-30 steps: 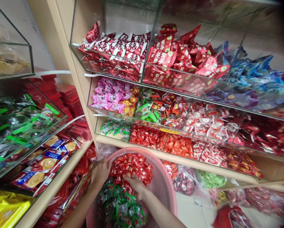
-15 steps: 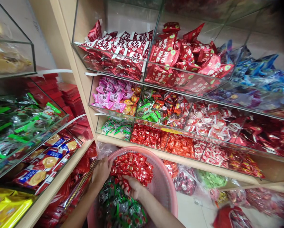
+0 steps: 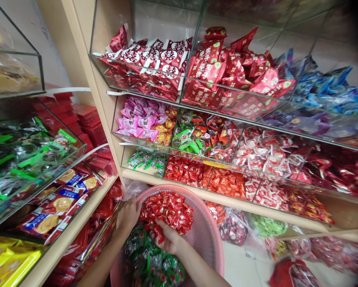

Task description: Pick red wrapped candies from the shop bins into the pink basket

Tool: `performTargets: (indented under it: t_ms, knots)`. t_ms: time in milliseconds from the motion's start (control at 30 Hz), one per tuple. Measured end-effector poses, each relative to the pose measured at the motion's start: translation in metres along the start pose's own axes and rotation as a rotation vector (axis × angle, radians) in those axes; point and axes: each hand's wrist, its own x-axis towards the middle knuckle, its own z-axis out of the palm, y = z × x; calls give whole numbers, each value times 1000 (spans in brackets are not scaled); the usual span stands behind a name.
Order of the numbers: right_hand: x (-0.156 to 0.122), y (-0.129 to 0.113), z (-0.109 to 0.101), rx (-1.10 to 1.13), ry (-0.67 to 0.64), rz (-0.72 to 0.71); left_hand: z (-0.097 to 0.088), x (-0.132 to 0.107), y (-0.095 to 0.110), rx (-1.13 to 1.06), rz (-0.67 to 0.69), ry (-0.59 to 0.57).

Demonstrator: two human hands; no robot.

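A pink plastic basin [image 3: 207, 235] sits low in front of the shelves. It holds a heap of red wrapped candies [image 3: 170, 209] at the back and green-and-silver wrapped candies [image 3: 153, 263] at the front. My left hand [image 3: 127, 217] grips the basin's left rim, fingers curled over the edge. Inside the basin, my right hand [image 3: 166, 238] is closed around a few red candies at the edge of the red heap.
Glass bins of wrapped sweets fill the shelves ahead [image 3: 197, 135] and to the left [image 3: 32, 159]. A wooden shelf edge [image 3: 227, 201] runs just above the basin. Bagged candy [image 3: 256, 231] lies on the floor under the shelf at right.
My right hand has turned and closed on red candies, lifting slightly out of the heap. My left hand stays on the rim.
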Motion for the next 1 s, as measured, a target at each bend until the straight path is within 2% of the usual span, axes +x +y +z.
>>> performTargets:
  t_ms: [133, 367, 467, 600, 767, 900, 1000]
  knots:
    - [-15, 4, -3, 91, -84, -32, -1, 0, 1, 8, -12, -4]
    - [-26, 0, 1, 4, -149, -241, 0, 0, 0, 17, -5, 6]
    - [-26, 1, 2, -72, -134, -272, -1, -1, 1, 2, -11, -3]
    - [-21, 6, 2, -215, -76, -219, -2, -1, 1, -13, -18, -13]
    - [-1, 4, 8, -311, 99, -213, -3, -1, 2, -37, -27, -19]
    - [10, -2, 23, -374, 195, -269, -4, -1, 2, -43, -36, -31]
    - [12, -6, 37, -384, 210, -278, -4, -1, 1, -39, -40, -35]
